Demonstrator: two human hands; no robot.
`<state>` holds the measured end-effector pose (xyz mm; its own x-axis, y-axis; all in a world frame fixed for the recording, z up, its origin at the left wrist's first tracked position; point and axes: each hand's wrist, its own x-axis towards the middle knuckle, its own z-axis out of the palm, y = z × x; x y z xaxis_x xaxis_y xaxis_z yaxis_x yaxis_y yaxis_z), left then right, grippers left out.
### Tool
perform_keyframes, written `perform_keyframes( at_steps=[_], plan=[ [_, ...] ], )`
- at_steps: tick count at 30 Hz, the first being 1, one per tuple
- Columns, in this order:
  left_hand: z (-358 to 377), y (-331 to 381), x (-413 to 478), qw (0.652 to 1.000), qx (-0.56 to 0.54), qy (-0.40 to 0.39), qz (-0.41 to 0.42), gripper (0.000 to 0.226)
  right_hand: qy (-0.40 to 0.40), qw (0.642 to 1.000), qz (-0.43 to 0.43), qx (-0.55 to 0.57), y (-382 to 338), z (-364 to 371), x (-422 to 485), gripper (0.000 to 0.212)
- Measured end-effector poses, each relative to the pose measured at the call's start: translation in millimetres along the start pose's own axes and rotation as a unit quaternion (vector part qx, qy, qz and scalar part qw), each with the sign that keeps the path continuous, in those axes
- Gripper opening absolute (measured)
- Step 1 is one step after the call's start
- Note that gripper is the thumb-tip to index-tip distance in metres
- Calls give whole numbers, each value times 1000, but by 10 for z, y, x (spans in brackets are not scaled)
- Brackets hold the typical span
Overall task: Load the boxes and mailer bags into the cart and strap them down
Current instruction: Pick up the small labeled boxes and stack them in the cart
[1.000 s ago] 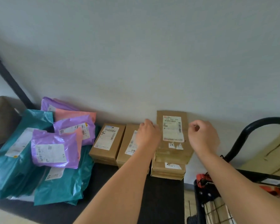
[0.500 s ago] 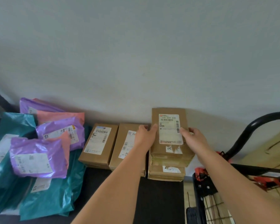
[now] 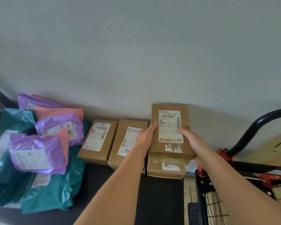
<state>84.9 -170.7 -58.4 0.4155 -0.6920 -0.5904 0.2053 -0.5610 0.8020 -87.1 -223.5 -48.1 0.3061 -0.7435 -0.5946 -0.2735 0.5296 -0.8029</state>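
While the mailer bags (image 3: 37,153) are lying heaped at the left, the left hand (image 3: 145,138) is gripping the stack's top cardboard box (image 3: 169,127) and the right hand (image 3: 191,140) is clamping its opposite side. Both thumbs are lying on top with the fingers wrapping round, probably for a level lift toward the wire cart (image 3: 201,189).

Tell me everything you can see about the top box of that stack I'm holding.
The top box is a flat brown cardboard parcel, closed, lying face up. A white shipping label with barcodes and the number 520 009 040 covers much of its top; torn white sticker scraps sit below it. It lies on a stack of similar boxes by the wall. The left hand grips its left edge, the right hand its right edge.
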Motion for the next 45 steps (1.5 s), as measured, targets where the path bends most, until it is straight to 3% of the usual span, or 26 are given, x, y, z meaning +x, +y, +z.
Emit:
perform_keyframes(
  at_steps=[10, 16, 22, 26, 35, 45],
  plan=[
    [59, -43, -356, 993, -117, -34, -3, 44, 13, 996, -71, 44, 40, -161, -170, 44],
    [72, -157, -628, 993, -106, -24, 37, 57, -26, 995, -83, 56, 124, -190, -395, 59],
    [69, -311, -947, 991, -113, -35, 65, 76, -11, 993, -103, 51, 306, -174, -731, 72],
    [34, -503, -1198, 991, -114, -41, 65, 73, 6, 994, -108, 33, 523, -168, -1053, 74],
    [-78, -1280, -1865, 992, -98, -67, 40, 89, 49, 995, -80, 28, 1326, -77, -1862, 69],
    [410, -1339, -2455, 987, -66, -124, 77, 67, 113, 986, -107, 55, 1616, -576, -2559, 55]
  ],
)
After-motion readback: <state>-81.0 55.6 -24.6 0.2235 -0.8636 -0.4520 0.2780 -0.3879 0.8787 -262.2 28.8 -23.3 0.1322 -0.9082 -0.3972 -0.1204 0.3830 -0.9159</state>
